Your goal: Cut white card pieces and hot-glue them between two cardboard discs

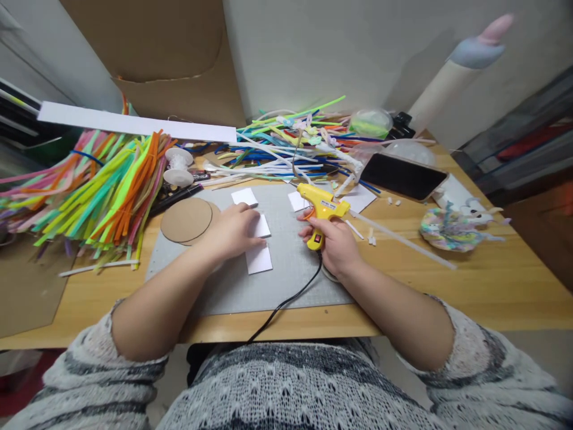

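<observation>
My right hand (336, 243) is closed around the handle of a yellow hot glue gun (320, 210). Its nozzle points left, and its black cord (286, 301) trails toward me over the table's front edge. My left hand (233, 230) lies on the grey cutting mat (286, 280) with fingers flat, pressing on white paper pieces (259, 258). Another white paper square (245, 196) lies just beyond the left hand, and one more (297, 201) sits by the gun's nozzle. Brown cardboard discs (187, 220) rest on the mat's left edge.
A big heap of coloured pipe cleaners (98, 185) fills the left. More pipe cleaners and straws (295, 143) lie at the back. A white thread spool (178, 167), a dark phone (403, 176), a multicoloured woven piece (445, 230) and a long clear glue stick (403, 239) lie around the wooden table (492, 280).
</observation>
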Tool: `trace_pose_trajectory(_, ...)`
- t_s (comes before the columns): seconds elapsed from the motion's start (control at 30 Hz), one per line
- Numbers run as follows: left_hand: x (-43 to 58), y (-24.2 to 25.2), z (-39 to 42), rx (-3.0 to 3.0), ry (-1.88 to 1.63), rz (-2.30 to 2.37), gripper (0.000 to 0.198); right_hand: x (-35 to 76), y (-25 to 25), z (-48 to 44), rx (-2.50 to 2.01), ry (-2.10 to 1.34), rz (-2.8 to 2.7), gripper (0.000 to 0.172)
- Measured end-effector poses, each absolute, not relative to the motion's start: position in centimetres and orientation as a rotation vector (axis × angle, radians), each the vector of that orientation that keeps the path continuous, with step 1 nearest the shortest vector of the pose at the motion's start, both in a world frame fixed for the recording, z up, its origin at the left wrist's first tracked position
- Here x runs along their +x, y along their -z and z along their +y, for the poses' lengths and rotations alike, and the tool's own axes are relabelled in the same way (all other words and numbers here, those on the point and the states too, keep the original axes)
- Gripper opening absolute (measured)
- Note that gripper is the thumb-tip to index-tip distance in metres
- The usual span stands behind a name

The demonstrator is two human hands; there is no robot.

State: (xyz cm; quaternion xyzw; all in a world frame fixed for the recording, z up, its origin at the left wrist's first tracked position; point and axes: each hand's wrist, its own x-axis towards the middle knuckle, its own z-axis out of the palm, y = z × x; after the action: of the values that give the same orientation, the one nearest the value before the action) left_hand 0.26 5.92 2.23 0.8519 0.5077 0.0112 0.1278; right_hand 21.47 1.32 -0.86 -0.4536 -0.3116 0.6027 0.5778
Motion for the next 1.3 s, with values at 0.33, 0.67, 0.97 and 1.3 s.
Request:
trace_pose_trajectory(0.33, -0.1, -3.0, 5.1, 2.348, -0.416, 1.471, 0.047, 22.6, -0.7, 1.3, -0.995, -1.339, -0.788, 0.031)
trace_pose_trajectory(0.67, -2.4, -0.9, 0.8, 1.047, -0.704, 0.998, 0.055, 21.9, -0.8, -1.7, -0.955, -1.635, -1.087, 0.040)
trace_pose_trajectory(0.97, -1.6, -0.3, 0.4, 0.749, -0.768, 0.574, 0.045, 21.4, 0.7, -2.9, -1.001, -1.561, -1.275, 0.041)
trace_pose_trajectory(1.3, -1.7, 0.0, 0.1, 0.749, -0.748, 0.576, 0.044, 21.1, 0.9, -2.9, -1.133, -1.542, -1.269, 0.047)
